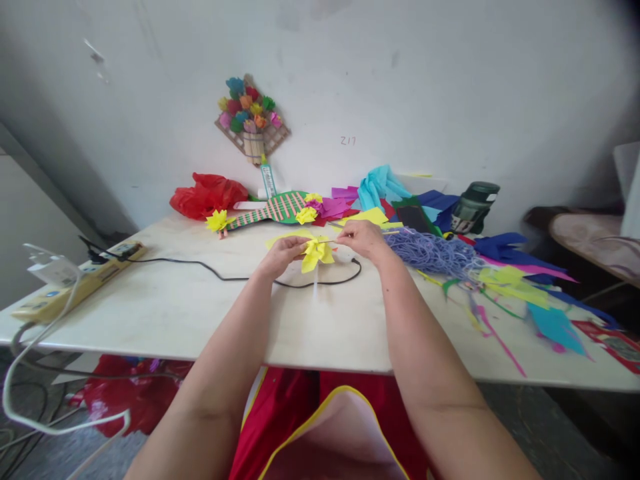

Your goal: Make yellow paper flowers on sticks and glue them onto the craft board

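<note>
Above the middle of the table, my left hand (289,252) pinches a yellow paper flower (317,252) with loose, pointed petals. My right hand (361,239) has its fingers closed on a thin wooden stick (330,241), whose left end reaches the flower while the other end pokes out past the hand. Whether the stick's tip touches the petals or passes behind them I cannot tell. Behind my hands lies a green lute-shaped craft (289,207) with pink strips and yellow and purple paper flowers. A black cable (240,279) runs on the table below the flower.
On the right lie a tangle of purple cord (433,252), paper scraps (510,285) and a dark green cup (475,207). A yellow power strip (75,283) sits at the left edge. Red plastic (207,195) rests at the back; a flower-basket craft (253,120) hangs on the wall.
</note>
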The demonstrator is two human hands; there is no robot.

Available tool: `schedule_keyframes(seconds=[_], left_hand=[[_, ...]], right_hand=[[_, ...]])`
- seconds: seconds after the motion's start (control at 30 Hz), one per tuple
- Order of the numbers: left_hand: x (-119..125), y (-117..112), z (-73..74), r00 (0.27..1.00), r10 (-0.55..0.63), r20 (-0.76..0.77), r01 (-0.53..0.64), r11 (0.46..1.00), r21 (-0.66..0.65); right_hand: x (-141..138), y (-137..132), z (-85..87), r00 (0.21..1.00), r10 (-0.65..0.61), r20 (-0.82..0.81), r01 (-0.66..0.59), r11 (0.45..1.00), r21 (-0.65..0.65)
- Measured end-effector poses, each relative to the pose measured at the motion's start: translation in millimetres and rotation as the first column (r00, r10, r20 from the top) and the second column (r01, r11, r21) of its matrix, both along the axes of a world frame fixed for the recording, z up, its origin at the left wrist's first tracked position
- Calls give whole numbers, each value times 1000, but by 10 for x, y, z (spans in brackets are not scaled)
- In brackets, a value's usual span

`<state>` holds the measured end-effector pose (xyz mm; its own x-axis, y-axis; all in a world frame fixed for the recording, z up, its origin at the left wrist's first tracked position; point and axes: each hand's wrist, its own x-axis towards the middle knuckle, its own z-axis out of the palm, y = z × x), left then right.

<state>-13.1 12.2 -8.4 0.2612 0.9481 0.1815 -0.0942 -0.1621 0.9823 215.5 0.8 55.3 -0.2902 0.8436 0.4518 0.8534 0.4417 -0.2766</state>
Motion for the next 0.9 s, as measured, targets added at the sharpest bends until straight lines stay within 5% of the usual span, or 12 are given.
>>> schedule_keyframes(seconds=[0.9], left_hand=[[-11,-13,-10,1000,7,3,-7,1000,-21]], right_hand=[[-10,-109,115,966,-2,260,-3,1000,19]])
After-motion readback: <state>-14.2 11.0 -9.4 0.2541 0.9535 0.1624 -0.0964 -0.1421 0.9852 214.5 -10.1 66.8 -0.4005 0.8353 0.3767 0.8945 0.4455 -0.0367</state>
